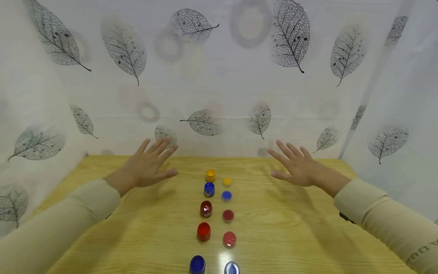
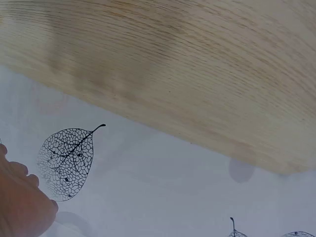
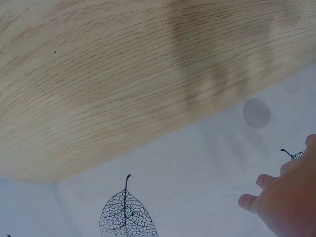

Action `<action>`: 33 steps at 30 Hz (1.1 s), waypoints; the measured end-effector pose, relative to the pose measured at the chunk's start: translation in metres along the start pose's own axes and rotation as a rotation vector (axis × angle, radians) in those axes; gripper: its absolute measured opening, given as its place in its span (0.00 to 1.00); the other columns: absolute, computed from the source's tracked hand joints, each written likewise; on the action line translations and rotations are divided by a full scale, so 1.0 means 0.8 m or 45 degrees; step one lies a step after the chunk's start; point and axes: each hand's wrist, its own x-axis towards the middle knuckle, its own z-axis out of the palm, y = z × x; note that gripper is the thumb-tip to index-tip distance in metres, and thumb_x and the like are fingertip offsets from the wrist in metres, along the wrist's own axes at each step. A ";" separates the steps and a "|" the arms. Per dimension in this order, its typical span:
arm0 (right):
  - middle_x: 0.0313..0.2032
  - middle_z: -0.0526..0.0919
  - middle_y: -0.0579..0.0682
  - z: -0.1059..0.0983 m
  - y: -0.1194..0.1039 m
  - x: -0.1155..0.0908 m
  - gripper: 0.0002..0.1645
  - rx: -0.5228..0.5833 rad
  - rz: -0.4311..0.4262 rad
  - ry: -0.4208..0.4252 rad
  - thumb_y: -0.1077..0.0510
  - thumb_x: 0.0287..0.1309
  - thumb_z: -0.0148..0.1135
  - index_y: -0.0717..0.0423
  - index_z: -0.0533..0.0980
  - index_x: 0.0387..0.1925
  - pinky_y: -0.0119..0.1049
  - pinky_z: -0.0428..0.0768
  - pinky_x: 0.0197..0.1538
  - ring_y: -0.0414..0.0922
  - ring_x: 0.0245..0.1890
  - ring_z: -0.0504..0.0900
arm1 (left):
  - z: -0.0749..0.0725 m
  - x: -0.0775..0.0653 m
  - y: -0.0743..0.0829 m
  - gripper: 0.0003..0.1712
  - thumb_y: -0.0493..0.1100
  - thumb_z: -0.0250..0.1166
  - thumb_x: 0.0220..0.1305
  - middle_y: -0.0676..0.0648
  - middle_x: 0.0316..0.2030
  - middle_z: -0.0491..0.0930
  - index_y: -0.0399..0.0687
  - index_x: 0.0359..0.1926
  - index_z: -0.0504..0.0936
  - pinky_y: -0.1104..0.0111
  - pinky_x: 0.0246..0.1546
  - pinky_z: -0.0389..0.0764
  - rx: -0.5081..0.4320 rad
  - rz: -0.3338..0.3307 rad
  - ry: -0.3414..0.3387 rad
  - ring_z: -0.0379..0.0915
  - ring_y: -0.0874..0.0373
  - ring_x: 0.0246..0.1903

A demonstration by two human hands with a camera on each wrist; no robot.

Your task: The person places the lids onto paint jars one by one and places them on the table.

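Note:
Both hands hover over the table with fingers spread and palms down, holding nothing. On the left is the left hand [image 1: 147,165]; the right hand [image 1: 299,165] mirrors it across the table. Between them runs a column of small open paint jars: a yellow jar [image 1: 210,175], a blue jar [image 1: 209,189], a dark red jar [image 1: 206,209], a bright red jar [image 1: 203,231] and a dark blue jar [image 1: 197,264]. Just right of the jars lie their lids: a yellow lid [image 1: 227,182], a blue lid [image 1: 226,196], a dark red lid [image 1: 228,215], a lighter red lid [image 1: 229,239] and a bluish lid [image 1: 232,268].
The wood-grain table [image 1: 273,236] meets a pale curtain [image 1: 219,83] printed with skeleton leaves at its back edge. More of this curtain stands along both sides. A small black object [image 1: 346,217] shows beside the right sleeve.

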 end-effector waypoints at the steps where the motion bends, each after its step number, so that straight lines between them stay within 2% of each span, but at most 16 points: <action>1: 0.79 0.39 0.61 0.000 -0.001 0.001 0.45 0.004 -0.003 -0.002 0.30 0.70 0.44 0.40 0.43 0.80 0.75 0.43 0.67 0.69 0.76 0.44 | -0.001 0.001 0.002 0.48 0.73 0.43 0.70 0.39 0.79 0.44 0.53 0.80 0.46 0.39 0.73 0.38 0.002 0.002 -0.007 0.39 0.41 0.78; 10: 0.79 0.38 0.60 0.005 -0.011 0.012 0.45 0.012 -0.028 -0.010 0.31 0.71 0.42 0.39 0.41 0.80 0.74 0.42 0.68 0.68 0.76 0.45 | 0.002 0.011 0.008 0.49 0.73 0.44 0.70 0.41 0.79 0.44 0.53 0.80 0.45 0.40 0.73 0.38 -0.003 0.013 0.000 0.40 0.42 0.78; 18: 0.79 0.39 0.60 0.007 -0.026 0.022 0.44 0.033 -0.049 -0.010 0.31 0.71 0.42 0.45 0.46 0.79 0.74 0.44 0.68 0.67 0.76 0.46 | 0.007 0.019 0.015 0.49 0.74 0.44 0.69 0.41 0.79 0.43 0.53 0.80 0.45 0.40 0.73 0.38 0.005 0.026 -0.010 0.41 0.43 0.78; 33: 0.79 0.38 0.60 0.019 -0.054 0.042 0.45 0.040 -0.096 -0.039 0.32 0.71 0.45 0.43 0.47 0.79 0.73 0.45 0.69 0.65 0.77 0.46 | 0.007 0.029 0.026 0.49 0.74 0.44 0.69 0.40 0.79 0.45 0.52 0.79 0.46 0.40 0.74 0.39 -0.002 0.057 -0.014 0.43 0.41 0.77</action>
